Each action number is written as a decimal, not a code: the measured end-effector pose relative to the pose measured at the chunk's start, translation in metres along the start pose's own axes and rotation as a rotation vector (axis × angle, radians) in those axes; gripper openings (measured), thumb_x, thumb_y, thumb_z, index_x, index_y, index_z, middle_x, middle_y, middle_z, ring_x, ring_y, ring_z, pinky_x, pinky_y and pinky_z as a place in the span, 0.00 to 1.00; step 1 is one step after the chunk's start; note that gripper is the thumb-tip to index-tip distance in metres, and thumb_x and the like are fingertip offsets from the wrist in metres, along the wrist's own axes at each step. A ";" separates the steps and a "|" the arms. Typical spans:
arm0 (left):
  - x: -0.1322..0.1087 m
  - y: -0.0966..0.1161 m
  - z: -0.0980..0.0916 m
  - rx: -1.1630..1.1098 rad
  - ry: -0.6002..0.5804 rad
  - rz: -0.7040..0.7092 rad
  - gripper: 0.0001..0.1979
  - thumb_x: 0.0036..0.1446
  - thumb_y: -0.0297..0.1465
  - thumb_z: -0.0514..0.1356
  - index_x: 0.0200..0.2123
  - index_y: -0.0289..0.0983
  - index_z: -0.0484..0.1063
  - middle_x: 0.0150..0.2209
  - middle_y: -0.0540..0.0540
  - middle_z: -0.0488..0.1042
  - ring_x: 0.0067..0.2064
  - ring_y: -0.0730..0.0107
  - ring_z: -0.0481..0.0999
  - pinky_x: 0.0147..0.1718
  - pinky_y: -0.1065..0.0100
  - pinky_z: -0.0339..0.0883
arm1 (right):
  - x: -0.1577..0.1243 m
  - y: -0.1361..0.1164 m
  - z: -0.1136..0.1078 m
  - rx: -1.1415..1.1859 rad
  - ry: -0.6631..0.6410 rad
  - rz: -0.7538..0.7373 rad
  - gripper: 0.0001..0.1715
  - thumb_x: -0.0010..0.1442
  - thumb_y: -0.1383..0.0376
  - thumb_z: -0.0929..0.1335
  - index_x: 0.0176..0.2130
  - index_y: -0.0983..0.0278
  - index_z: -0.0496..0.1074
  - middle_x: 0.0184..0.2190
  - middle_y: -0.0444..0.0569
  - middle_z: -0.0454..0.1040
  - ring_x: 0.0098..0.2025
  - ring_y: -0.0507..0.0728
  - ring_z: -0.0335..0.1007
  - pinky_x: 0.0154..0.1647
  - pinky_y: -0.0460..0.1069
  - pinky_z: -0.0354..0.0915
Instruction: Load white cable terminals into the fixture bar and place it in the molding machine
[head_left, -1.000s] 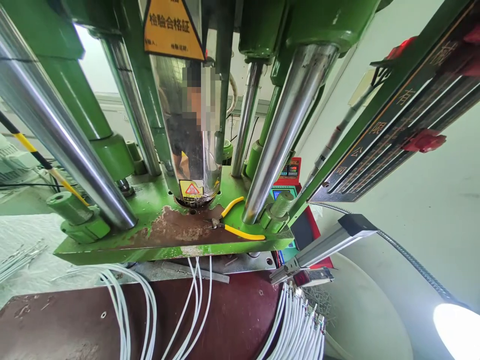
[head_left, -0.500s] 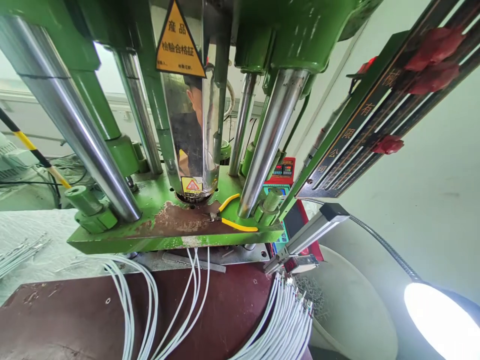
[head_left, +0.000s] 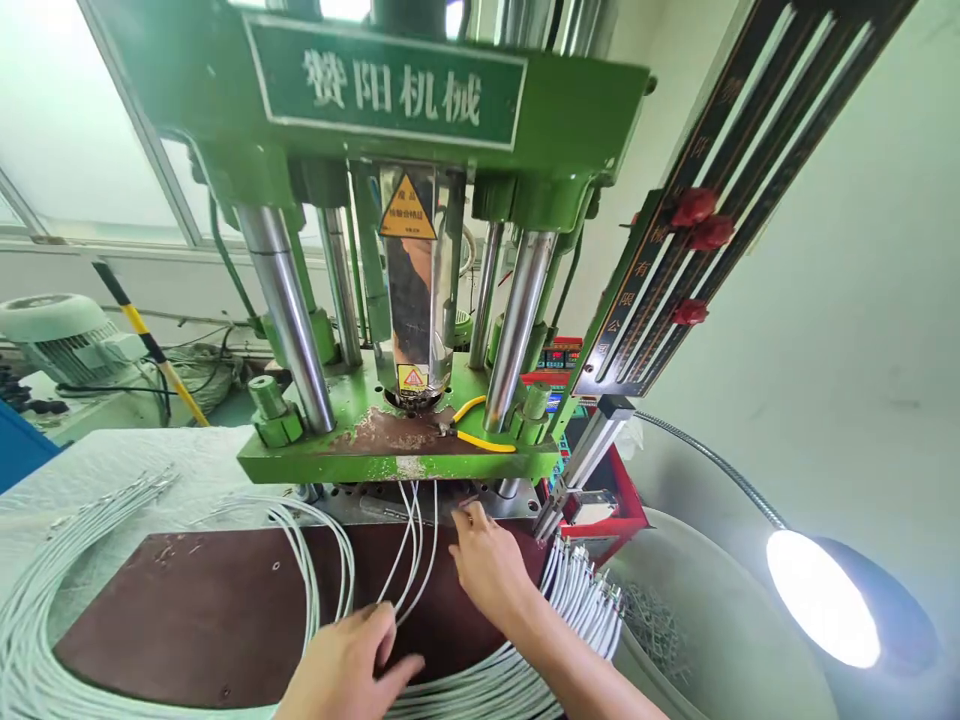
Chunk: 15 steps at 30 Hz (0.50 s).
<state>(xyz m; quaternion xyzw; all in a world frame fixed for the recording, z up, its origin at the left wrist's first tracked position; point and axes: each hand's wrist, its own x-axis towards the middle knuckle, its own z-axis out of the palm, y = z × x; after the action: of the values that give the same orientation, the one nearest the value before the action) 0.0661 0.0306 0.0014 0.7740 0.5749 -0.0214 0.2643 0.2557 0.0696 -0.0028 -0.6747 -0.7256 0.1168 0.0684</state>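
My left hand (head_left: 349, 668) rests on the brown work plate (head_left: 202, 620), its fingers curled round several white cables (head_left: 411, 560) that run up under the green press (head_left: 397, 300). My right hand (head_left: 487, 565) reaches forward to the metal die (head_left: 420, 500) below the green platen, fingertips pinched at a small part that I cannot make out. A bundle of white cables with metal tips (head_left: 581, 590) hangs just right of that hand.
Yellow-handled pliers (head_left: 480, 435) lie on the green platen. White cable coils (head_left: 45, 600) cover the left of the table. A lit gooseneck lamp (head_left: 825, 600) stands at right above a pale bin (head_left: 712, 620) holding metal scraps. A grey motor (head_left: 60, 335) sits far left.
The view has pulled back and tilted up, showing the press's nameplate. Both my hands have come into view, the left on the cables, the right at the die.
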 end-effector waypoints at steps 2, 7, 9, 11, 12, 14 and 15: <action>0.014 0.007 -0.008 0.094 0.005 0.008 0.09 0.54 0.35 0.60 0.24 0.40 0.64 0.27 0.51 0.74 0.32 0.65 0.75 0.30 0.67 0.61 | 0.015 -0.005 0.007 -0.122 -0.022 -0.015 0.18 0.60 0.73 0.64 0.50 0.67 0.71 0.50 0.61 0.71 0.44 0.62 0.76 0.40 0.52 0.71; 0.028 0.006 -0.015 0.269 0.005 0.072 0.03 0.56 0.31 0.55 0.29 0.40 0.67 0.31 0.47 0.76 0.36 0.59 0.78 0.34 0.65 0.63 | 0.000 0.030 0.009 -0.175 -0.087 -0.019 0.16 0.58 0.74 0.65 0.47 0.67 0.72 0.48 0.59 0.71 0.39 0.61 0.77 0.38 0.51 0.70; 0.028 0.004 -0.013 0.294 0.021 0.091 0.04 0.56 0.30 0.54 0.31 0.40 0.68 0.32 0.46 0.77 0.38 0.58 0.78 0.36 0.64 0.64 | -0.007 0.047 0.004 -0.167 -0.094 0.044 0.18 0.57 0.74 0.66 0.48 0.67 0.71 0.48 0.58 0.72 0.41 0.61 0.76 0.40 0.51 0.69; 0.028 0.005 -0.011 0.309 0.032 0.093 0.05 0.56 0.29 0.54 0.31 0.40 0.69 0.32 0.45 0.77 0.39 0.58 0.78 0.37 0.64 0.64 | -0.010 0.056 0.001 -0.113 -0.091 0.049 0.20 0.57 0.73 0.66 0.50 0.64 0.70 0.49 0.56 0.72 0.44 0.60 0.76 0.42 0.51 0.68; 0.029 0.006 -0.011 0.320 0.038 0.095 0.05 0.56 0.29 0.54 0.31 0.40 0.69 0.31 0.46 0.77 0.38 0.58 0.79 0.37 0.64 0.64 | -0.009 0.057 0.001 -0.081 -0.087 0.028 0.21 0.57 0.73 0.66 0.51 0.63 0.70 0.49 0.55 0.72 0.45 0.60 0.75 0.43 0.50 0.67; 0.030 0.005 -0.013 0.343 0.051 0.091 0.05 0.57 0.30 0.54 0.30 0.40 0.70 0.30 0.46 0.77 0.37 0.59 0.79 0.36 0.65 0.64 | -0.006 0.055 0.002 -0.035 -0.086 -0.017 0.20 0.58 0.72 0.65 0.50 0.62 0.71 0.49 0.53 0.72 0.45 0.59 0.75 0.43 0.50 0.67; 0.032 0.003 -0.015 0.352 0.059 0.080 0.06 0.57 0.31 0.54 0.30 0.40 0.70 0.30 0.46 0.77 0.36 0.59 0.79 0.35 0.65 0.64 | -0.005 0.054 0.003 -0.025 -0.093 -0.025 0.19 0.59 0.72 0.65 0.49 0.61 0.71 0.49 0.52 0.72 0.45 0.59 0.75 0.43 0.50 0.66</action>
<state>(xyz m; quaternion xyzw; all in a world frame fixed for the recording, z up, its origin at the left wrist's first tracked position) 0.0752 0.0647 0.0048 0.8310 0.5384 -0.0887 0.1083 0.3073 0.0681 -0.0197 -0.6603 -0.7376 0.1382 0.0278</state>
